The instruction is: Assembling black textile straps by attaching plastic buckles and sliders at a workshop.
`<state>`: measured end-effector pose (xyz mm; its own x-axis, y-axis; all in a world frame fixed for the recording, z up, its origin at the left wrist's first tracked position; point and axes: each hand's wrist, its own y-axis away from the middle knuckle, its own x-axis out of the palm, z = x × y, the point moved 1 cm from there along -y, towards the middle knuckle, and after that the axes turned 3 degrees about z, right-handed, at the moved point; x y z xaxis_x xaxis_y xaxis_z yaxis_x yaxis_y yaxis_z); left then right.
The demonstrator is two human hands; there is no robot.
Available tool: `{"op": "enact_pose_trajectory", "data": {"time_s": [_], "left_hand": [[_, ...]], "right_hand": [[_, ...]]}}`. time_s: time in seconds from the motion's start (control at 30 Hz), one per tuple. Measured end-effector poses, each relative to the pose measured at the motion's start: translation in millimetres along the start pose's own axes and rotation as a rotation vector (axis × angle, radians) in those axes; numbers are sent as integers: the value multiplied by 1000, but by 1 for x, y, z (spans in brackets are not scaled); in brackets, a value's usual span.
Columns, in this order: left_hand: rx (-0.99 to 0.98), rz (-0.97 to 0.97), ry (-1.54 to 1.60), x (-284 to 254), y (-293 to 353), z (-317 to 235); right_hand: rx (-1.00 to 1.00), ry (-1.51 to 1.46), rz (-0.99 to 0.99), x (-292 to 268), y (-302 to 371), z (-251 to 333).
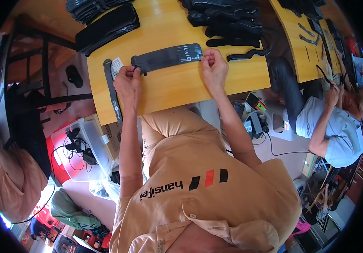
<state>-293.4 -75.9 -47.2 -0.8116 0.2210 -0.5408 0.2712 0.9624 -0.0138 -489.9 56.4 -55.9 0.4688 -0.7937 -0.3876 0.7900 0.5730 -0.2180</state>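
Before me on the yellow table [164,90] lies a flat, overlapping set of black straps [162,58] with small white marks near the right end. My left hand [128,84] pinches its lower left end between thumb and fingers. At the right end, my right hand [215,72] grips the edge in the same way. A single black strap [113,90] with a slotted end lies left of my left hand, beside a white printed label [117,66]. Beyond my right hand rests a folded black strap bundle [246,55].
Stacks of black straps [107,31] stand at the back left, with more piles [232,25] at the back right. A clear plastic box [84,152] with cables sits below on the left. To the right, a co-worker in a light blue shirt [331,130] handles a strap at another table [293,42].
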Motion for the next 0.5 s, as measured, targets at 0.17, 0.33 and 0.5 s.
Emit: {"op": "enact_pose_trajectory", "data": {"time_s": [0.17, 0.33, 0.5], "left_hand": [[6, -6, -48, 0, 0, -3], [-6, -6, -65, 0, 0, -3], [-7, -7, -138, -1, -2, -8]], "right_hand": [[-17, 6, 2, 0, -1, -2], [-38, 17, -12, 1, -1, -2], [-47, 76, -7, 2, -2, -4]]}}
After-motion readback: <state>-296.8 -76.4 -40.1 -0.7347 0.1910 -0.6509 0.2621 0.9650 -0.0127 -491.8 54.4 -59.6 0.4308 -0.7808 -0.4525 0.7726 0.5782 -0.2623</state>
